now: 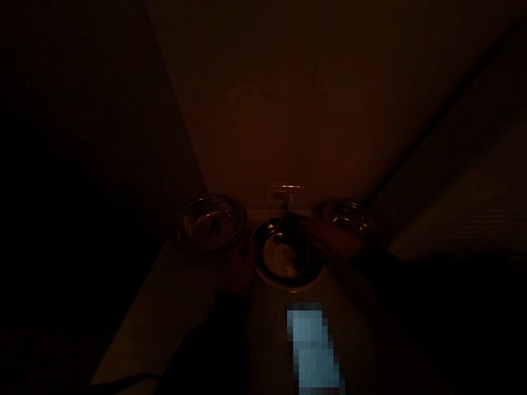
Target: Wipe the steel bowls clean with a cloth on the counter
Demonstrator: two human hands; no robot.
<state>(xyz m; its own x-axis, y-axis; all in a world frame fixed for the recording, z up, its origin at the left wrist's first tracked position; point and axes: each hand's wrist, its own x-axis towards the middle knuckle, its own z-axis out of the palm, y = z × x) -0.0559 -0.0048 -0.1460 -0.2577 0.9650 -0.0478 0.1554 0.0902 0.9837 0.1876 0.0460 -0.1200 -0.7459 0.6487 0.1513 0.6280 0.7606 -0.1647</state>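
Observation:
The scene is very dark. In the middle of the tabletop sits a shiny metal bowl (284, 260) with a wide rim. My left hand (241, 269) is at the bowl's left rim, fingers curled against its edge, as far as the dim light shows. Over the bowl's right and far side reaches my right hand (331, 236), closed around a dark, flat-looking item (287, 221) whose kind I cannot make out. The bowl's far right rim is partly hidden by this hand.
Another metal bowl (212, 225) with a small dark label stands at the left, and more shiny metalware (349, 216) at the right. A wall socket (286, 193) is behind. A lit, pixelated screen (315, 351) lies nearest me on the table (135, 340).

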